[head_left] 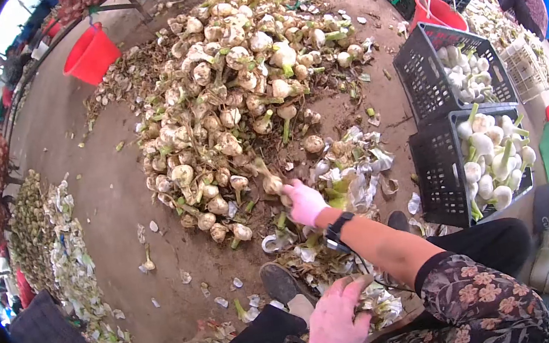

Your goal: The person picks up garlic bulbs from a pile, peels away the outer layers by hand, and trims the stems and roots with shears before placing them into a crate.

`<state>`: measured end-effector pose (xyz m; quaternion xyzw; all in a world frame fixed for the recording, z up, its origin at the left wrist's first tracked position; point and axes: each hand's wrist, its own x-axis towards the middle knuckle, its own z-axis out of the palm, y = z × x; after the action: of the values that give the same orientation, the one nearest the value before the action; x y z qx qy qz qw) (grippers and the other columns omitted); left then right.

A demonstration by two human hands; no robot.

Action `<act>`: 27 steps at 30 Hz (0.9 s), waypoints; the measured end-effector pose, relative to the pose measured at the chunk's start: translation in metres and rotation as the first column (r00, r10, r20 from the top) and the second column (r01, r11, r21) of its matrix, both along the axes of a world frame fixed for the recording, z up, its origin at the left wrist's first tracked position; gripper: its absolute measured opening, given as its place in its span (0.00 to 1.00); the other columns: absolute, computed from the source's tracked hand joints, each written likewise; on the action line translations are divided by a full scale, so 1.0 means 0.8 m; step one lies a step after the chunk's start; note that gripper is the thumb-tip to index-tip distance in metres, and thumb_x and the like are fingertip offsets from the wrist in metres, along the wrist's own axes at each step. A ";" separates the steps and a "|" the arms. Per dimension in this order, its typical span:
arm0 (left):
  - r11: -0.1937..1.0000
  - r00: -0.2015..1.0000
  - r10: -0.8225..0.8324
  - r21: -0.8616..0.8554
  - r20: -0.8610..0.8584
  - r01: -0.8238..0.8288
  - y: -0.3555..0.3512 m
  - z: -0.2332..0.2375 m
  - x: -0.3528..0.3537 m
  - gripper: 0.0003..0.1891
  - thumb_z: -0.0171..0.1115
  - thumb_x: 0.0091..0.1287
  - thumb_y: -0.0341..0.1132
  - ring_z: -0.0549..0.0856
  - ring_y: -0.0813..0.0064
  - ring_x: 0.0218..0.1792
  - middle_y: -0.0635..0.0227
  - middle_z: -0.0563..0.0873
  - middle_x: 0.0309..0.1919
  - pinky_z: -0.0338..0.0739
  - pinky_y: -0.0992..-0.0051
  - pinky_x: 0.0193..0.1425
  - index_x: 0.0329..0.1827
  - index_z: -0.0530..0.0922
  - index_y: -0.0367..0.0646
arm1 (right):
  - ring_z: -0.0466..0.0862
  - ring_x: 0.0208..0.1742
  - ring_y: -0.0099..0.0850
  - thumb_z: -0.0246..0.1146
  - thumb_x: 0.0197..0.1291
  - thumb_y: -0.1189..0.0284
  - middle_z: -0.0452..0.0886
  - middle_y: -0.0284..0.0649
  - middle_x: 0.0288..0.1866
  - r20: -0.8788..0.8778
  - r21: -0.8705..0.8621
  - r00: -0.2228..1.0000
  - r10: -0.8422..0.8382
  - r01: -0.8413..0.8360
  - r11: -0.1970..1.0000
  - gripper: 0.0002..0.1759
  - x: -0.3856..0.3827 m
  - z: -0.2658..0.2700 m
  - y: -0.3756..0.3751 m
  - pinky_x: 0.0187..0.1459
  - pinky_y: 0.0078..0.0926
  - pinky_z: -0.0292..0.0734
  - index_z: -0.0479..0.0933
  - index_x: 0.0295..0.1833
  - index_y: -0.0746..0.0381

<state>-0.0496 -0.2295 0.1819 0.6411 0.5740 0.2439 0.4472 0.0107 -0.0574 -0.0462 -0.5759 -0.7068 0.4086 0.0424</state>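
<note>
Right hand is out at the near edge of the pile, pink-gloved fingers closed round a bulb. The bulb's stalk points up and away towards the heap. A dark watch sits on that wrist, the bare forearm stretched forward over the feet.

Left hand is low and close to the body, also in a pink glove. It lies palm down on a bunch of husks at the lap, fingers loosely bent. I cannot tell whether it grips them or only rests there.

The bulb lies right against the pile, a big mound of unpeeled garlic with stalks and dry skins across the concrete floor. More peelings are strewn just right of the reaching hand. A shoe shows below it, between the two hands.

Out to the right stand two black crates. The near crate holds cleaned white bulbs heaped high, and the far crate behind it is partly filled. A red bucket stands beyond the pile at the upper left, and another bucket is past the far crate.
</note>
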 end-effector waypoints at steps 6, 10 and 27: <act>0.986 0.984 0.129 0.118 -0.124 -0.114 -0.017 -0.024 0.006 0.27 0.58 0.52 0.27 0.80 0.52 0.52 0.52 0.81 0.46 0.72 0.60 0.60 0.59 0.76 0.48 | 0.83 0.45 0.39 0.63 0.63 0.66 0.82 0.46 0.47 -0.318 -0.701 0.545 -0.775 0.415 0.580 0.21 0.100 -0.001 -0.083 0.46 0.36 0.79 0.71 0.58 0.63; 0.972 0.955 0.223 0.123 -0.195 -0.202 -0.002 -0.034 0.010 0.33 0.62 0.51 0.28 0.75 0.50 0.59 0.51 0.76 0.56 0.68 0.61 0.65 0.65 0.69 0.45 | 0.82 0.52 0.39 0.57 0.67 0.68 0.81 0.43 0.53 -0.447 -0.873 0.057 -0.893 -0.246 0.421 0.16 0.124 0.069 -0.123 0.56 0.42 0.77 0.71 0.58 0.62; 0.781 0.935 0.353 0.542 0.025 -0.309 -0.003 -0.012 0.032 0.31 0.71 0.41 0.23 0.80 0.51 0.46 0.54 0.78 0.44 0.75 0.63 0.51 0.52 0.70 0.38 | 0.79 0.41 0.20 0.68 0.59 0.73 0.83 0.35 0.39 -0.850 -0.179 0.393 -0.349 0.408 0.895 0.13 0.103 0.255 -0.170 0.44 0.21 0.76 0.78 0.47 0.66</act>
<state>-0.0240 -0.2316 0.1724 0.6386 0.6027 0.4445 0.1770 0.0933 -0.1933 0.1582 -0.4346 -0.4495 0.5996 0.4996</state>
